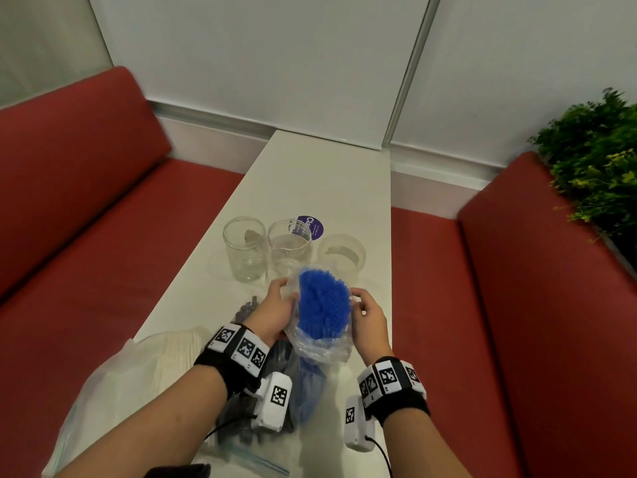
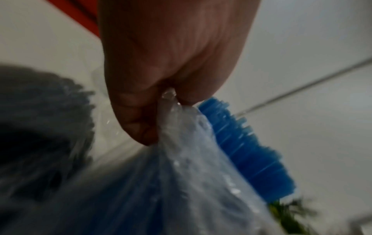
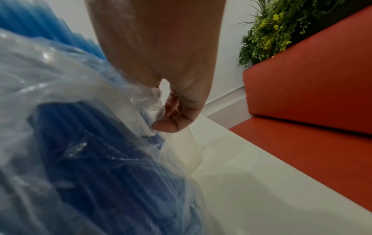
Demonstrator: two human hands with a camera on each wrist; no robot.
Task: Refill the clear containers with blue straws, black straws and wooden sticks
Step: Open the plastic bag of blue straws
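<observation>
The blue straws (image 1: pixel 322 307) stand bunched in a clear plastic bag (image 1: pixel 319 346) that I'm holding up over the near part of the white table (image 1: pixel 320 174), their open ends facing me and poking out past the rolled-down mouth of the bag. My left hand (image 1: pixel 275 313) pinches the plastic on one side — the left wrist view shows finger and thumb squeezed on a fold of film — and my right hand (image 1: pixel 368 313) has its fingers curled into the crumpled edge on the other side, gripping it. Between them the bag mouth is spread apart.

Just beyond the bag stand the three clear containers (image 1: pixel 289 248) in a row, and all three look empty to me, apart from what seem to be labels on the two outer ones. So I judge the refill has hardly begun: the first bag is open, nothing has gone in yet. The black straws (image 1: pixel 246 310) lie in their own bag by my left wrist, and the wooden sticks (image 1: pixel 172 360) lie bagged at the near left corner — neither looks touched.

A purple round sticker (image 1: pixel 310 225) sits on the table behind the middle container. Red bench seats (image 1: pixel 86 208) flank the table, with a green plant (image 1: pixel 596 150) at the far right.
</observation>
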